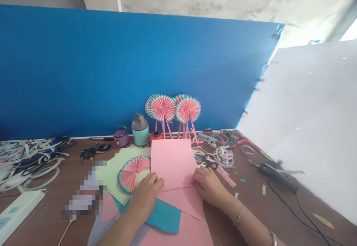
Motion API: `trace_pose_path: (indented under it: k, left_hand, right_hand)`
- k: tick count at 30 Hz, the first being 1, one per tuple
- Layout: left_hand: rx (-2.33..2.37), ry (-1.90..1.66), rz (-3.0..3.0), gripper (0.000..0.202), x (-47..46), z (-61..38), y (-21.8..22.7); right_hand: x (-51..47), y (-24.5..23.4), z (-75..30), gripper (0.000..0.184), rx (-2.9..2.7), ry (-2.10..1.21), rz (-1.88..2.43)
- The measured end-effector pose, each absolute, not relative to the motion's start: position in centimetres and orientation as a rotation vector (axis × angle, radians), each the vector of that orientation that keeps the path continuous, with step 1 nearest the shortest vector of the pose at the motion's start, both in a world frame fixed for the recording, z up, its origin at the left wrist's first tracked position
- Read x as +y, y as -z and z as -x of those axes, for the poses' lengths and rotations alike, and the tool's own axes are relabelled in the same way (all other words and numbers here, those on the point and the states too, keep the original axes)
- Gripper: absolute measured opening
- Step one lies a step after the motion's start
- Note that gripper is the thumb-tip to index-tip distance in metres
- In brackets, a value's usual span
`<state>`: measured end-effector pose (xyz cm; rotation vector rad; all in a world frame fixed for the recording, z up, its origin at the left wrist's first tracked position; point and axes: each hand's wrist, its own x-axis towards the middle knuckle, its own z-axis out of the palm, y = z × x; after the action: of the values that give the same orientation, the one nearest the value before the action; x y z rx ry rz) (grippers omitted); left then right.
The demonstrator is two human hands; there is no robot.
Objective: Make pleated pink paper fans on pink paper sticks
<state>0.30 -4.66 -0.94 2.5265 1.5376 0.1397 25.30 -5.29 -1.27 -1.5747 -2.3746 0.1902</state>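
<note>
A pink paper sheet [173, 162] lies on the brown table [55, 216], with a crease running across its near part. My left hand [146, 196] presses on the sheet's left side with fingers curled, thumb on the crease. My right hand [208, 184] presses the right edge of the same crease with bent fingers. A half-open pink pleated fan with a blue rim [131, 173] lies just left of my left hand on pale green sheets [114, 168]. A teal sheet [164, 216] and more pink paper [181, 233] lie under my forearms.
Several finished pink paper fans [173, 108] lean on the blue backboard [111, 71]. A teal jar [140, 130], a purple pot [121, 137], scissors [210, 161], white paper rings [224, 155], a glue gun [276, 173] with its cord, and tangled paper strips [25, 158] crowd the table. A white board [306, 119] stands at right.
</note>
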Motion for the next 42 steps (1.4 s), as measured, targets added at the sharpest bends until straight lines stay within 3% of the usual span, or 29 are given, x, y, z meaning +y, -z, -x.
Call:
trace_pose_path:
  k: [10, 31, 42]
  left_hand:
    - [1.452, -0.021, -2.611, 0.026, -5.3, -0.9, 1.4]
    - [1.477, 0.064, -2.636, 0.022, -5.5, -1.6, 0.4]
    - [1.466, -0.084, -2.664, 0.022, -5.3, -1.7, 1.1]
  right_hand:
    - [-5.9, 2.3, -24.6, 0.013, -2.604, 0.144, 1.556]
    - [-5.5, 2.7, -23.5, 0.011, -2.651, 0.143, 1.427]
    - [-5.2, 4.3, -23.0, 0.016, -2.58, 0.279, 1.316]
